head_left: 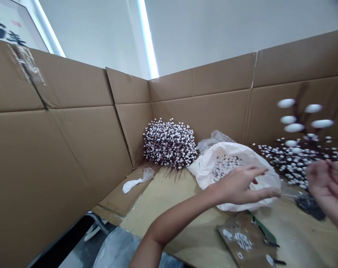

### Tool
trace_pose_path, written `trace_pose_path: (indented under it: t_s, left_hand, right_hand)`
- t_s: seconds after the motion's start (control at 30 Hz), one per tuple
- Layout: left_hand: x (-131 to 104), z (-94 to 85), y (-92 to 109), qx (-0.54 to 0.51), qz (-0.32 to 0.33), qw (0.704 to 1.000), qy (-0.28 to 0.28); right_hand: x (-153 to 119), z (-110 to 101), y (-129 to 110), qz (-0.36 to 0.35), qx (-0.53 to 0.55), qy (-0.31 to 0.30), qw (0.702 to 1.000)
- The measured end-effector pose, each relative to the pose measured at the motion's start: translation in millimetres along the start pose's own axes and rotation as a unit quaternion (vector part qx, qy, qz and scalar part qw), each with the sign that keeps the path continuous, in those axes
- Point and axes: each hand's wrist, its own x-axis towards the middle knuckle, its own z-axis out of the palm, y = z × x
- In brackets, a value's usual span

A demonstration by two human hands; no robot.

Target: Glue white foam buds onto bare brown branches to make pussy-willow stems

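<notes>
My left hand (247,185) reaches across the front of a white plastic bag (206,173) of small pale balls (227,163). Its fingers are apart and nothing shows between them. At the right edge my right hand (328,182) is closed, blurred, around the lower part of a dark branch with white berries (294,127), which stands upright above it. More berry stems (291,163) lie behind that hand, against the cardboard. A dense bundle of white-berried stems (170,143) rests in the far corner of the table.
Cardboard walls (213,111) enclose the wooden table (157,201) at the back and left. Near the front lie a cardboard piece with white marks (243,242) and a green tool (264,229). A small clear bag (138,182) lies left; dark plastic (310,206) lies right.
</notes>
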Motion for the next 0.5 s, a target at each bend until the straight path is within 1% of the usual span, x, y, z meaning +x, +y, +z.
trace_pose_path:
  t_s: [0.03,0.07,0.1,0.13,0.2,0.23,0.27,0.33,0.4,0.5]
  left_hand:
    - [-2.0,3.5,4.0,-0.039,-0.013,0.999,-0.007]
    - [-3.5,6.0,8.2,-0.077,-0.023,0.997,0.000]
    - [-4.4,7.7,12.5,-0.114,-0.031,0.993,0.023]
    - [-5.1,9.1,16.8,-0.147,-0.038,0.987,0.059]
    - [-6.0,11.3,24.4,-0.205,-0.047,0.967,0.141]
    - [-6.5,12.5,27.4,-0.229,-0.047,0.956,0.176]
    - [-7.3,13.8,29.5,-0.251,-0.047,0.945,0.204]
    - [-9.6,16.8,31.0,-0.294,-0.044,0.926,0.232]
    - [-12.9,19.9,29.2,-0.342,-0.052,0.905,0.248]
    - [-19.6,22.6,24.2,-0.408,-0.076,0.870,0.264]
  right_hand:
    - [-3.4,20.4,-5.9,0.039,0.096,0.073,0.992]
    - [-8.4,40.9,-13.0,0.079,0.170,0.136,0.973]
    - [-14.3,60.6,-20.2,0.112,0.230,0.183,0.949]
    - [-20.6,78.2,-26.7,0.124,0.278,0.257,0.917]
    - [-32.8,105.3,-34.6,0.146,0.341,0.291,0.882]
    - [-38.3,114.5,-35.5,0.146,0.359,0.297,0.873]
    - [-43.3,121.1,-34.4,0.143,0.372,0.291,0.870]
    - [-52.0,129.4,-28.3,0.127,0.385,0.275,0.872]
    - [-59.6,135.4,-20.2,0.097,0.379,0.255,0.884]
    - [-72.2,145.9,-13.3,0.057,0.316,0.209,0.924]
